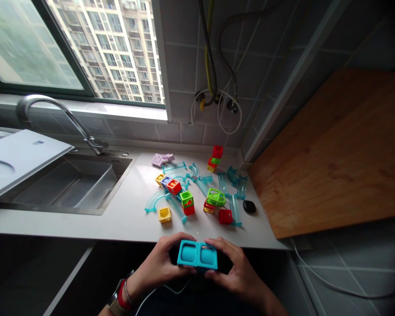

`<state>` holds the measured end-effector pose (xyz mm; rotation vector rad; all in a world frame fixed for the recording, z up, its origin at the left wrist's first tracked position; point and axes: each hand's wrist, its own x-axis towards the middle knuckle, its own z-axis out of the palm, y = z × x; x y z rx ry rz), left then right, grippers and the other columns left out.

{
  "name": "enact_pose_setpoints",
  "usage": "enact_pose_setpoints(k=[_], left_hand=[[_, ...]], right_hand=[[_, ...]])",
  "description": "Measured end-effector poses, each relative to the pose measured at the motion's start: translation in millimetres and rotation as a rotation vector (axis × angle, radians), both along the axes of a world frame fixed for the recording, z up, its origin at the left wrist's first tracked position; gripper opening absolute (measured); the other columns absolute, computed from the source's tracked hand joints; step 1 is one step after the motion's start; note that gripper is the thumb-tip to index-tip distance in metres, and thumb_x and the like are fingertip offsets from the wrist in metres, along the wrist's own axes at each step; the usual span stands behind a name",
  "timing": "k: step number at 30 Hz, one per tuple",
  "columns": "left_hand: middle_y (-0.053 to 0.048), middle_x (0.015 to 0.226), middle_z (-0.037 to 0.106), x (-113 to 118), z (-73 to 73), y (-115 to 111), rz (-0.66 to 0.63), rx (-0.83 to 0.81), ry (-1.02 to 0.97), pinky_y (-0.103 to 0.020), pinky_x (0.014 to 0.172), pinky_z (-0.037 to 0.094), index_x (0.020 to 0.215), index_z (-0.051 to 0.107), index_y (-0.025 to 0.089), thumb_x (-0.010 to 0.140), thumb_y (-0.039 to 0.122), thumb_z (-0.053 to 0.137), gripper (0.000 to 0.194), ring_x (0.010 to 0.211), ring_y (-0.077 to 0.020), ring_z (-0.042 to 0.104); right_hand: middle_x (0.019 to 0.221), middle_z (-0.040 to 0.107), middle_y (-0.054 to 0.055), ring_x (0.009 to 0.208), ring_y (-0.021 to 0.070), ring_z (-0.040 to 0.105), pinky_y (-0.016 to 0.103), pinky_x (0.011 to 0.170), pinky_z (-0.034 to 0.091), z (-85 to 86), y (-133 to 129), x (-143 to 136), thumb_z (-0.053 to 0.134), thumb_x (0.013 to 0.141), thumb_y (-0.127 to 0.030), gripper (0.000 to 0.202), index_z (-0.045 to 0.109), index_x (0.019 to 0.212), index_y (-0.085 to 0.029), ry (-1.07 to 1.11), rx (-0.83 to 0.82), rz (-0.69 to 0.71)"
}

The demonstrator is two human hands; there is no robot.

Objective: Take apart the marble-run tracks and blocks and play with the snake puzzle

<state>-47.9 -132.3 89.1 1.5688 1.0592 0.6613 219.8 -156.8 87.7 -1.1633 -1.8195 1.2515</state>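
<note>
In front of the counter's edge, my left hand point(167, 259) and my right hand point(233, 265) grip a pair of turquoise toy blocks point(197, 254) set side by side. Each block has a rounded window in its face. My left thumb and fingers close round the left block, my right ones round the right block. Beyond them on the counter lie a yellow block point(165, 214), a green block point(186, 199) on a red one, a red block point(225, 216), and a green piece point(215, 197) on stacked red and yellow blocks.
Clear teal track pieces point(176, 207) are scattered over the white counter point(125, 226). Farther back stand a red-topped stack point(217, 152) and lilac pieces point(162, 159). A black oval object point(249, 207) lies at right, near a wooden board point(335, 162). At left is a sink point(118, 175) with a faucet point(69, 115).
</note>
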Motion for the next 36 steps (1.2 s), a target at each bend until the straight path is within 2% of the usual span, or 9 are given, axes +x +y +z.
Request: enact_pose_setpoints(k=[6,10,14,19,22,25,28,31,36], left_hand=[[-0.003,0.119,0.074,4,0.1,-11,-0.033,-0.099,0.029,-0.033,0.096,0.053,0.122,0.07,0.026,0.066,0.031,0.094,0.06,0.11,-0.0269,0.068],[-0.002,0.114,0.075,14,3.3,-22,-0.106,-0.003,0.159,-0.032,0.092,0.054,0.118,0.072,0.027,0.067,0.024,0.087,0.054,0.102,-0.0255,0.068],[-0.003,0.104,0.075,24,-2.7,-32,-0.134,0.075,0.227,-0.032,0.086,0.055,0.118,0.07,0.027,0.063,0.02,0.079,0.056,0.091,-0.0244,0.068],[-0.002,0.11,0.074,26,-7.0,-42,-0.137,0.011,0.152,-0.031,0.088,0.055,0.12,0.067,0.028,0.063,0.025,0.083,0.058,0.097,-0.0249,0.068],[0.0,0.112,0.074,28,-6.8,-48,-0.147,-0.01,0.048,-0.026,0.082,0.054,0.132,0.061,0.03,0.064,0.025,0.084,0.072,0.095,-0.0226,0.067],[0.001,0.103,0.074,33,-8.4,-56,-0.156,-0.007,-0.025,-0.023,0.074,0.053,0.132,0.06,0.028,0.065,0.024,0.083,0.071,0.084,-0.0189,0.066],[0.001,0.104,0.075,36,-11.1,-68,-0.119,-0.048,-0.085,-0.023,0.075,0.053,0.133,0.06,0.028,0.069,0.024,0.082,0.067,0.086,-0.019,0.067],[0.001,0.113,0.075,32,-15.3,-84,-0.092,-0.097,-0.138,-0.025,0.081,0.055,0.145,0.053,0.031,0.071,0.022,0.08,0.079,0.094,-0.0208,0.069],[-0.001,0.112,0.076,20,-27.4,-109,-0.076,-0.094,-0.189,-0.032,0.091,0.056,0.163,0.022,0.037,0.07,0.023,0.083,0.112,0.099,-0.0238,0.072]], right_hand=[[0.128,0.073,0.009,0.116,0.0284,0.07,0.036,0.099,0.056,7.0,-5,5,0.085,0.085,-0.032,0.063,0.063,0.144,-0.033,-0.032,0.055,0.121],[0.123,0.073,0.008,0.11,0.0273,0.07,0.036,0.095,0.056,3.8,-11,6,0.084,0.082,-0.021,0.068,0.062,0.145,-0.034,-0.121,0.065,0.199],[0.117,0.074,0.009,0.103,0.0284,0.07,0.038,0.089,0.058,-3.3,-15,5,0.084,0.077,-0.015,0.071,0.065,0.142,-0.033,-0.181,0.101,0.244],[0.115,0.076,0.009,0.099,0.0306,0.073,0.037,0.084,0.062,-19.4,-26,9,0.09,0.075,-0.03,0.073,0.066,0.143,-0.035,-0.104,0.139,0.084],[0.128,0.075,0.011,0.115,0.038,0.072,0.042,0.095,0.061,-32.5,-33,12,0.094,0.07,-0.041,0.072,0.07,0.138,-0.035,-0.092,0.161,-0.043],[0.132,0.074,0.011,0.122,0.0403,0.069,0.046,0.103,0.058,-39.7,-37,11,0.092,0.072,-0.047,0.067,0.073,0.135,-0.033,-0.116,0.119,-0.069],[0.135,0.072,0.013,0.125,0.0404,0.067,0.048,0.107,0.055,-38.8,-43,7,0.089,0.076,-0.049,0.062,0.074,0.134,-0.032,-0.146,0.064,-0.077],[0.136,0.071,0.013,0.13,0.0401,0.064,0.05,0.109,0.052,-34.0,-53,0,0.086,0.079,-0.051,0.06,0.073,0.135,-0.033,-0.17,0.035,-0.08],[0.131,0.073,0.012,0.121,0.0392,0.068,0.052,0.106,0.053,-26.7,-69,-13,0.083,0.081,-0.056,0.054,0.076,0.13,-0.034,-0.201,0.055,-0.075]])
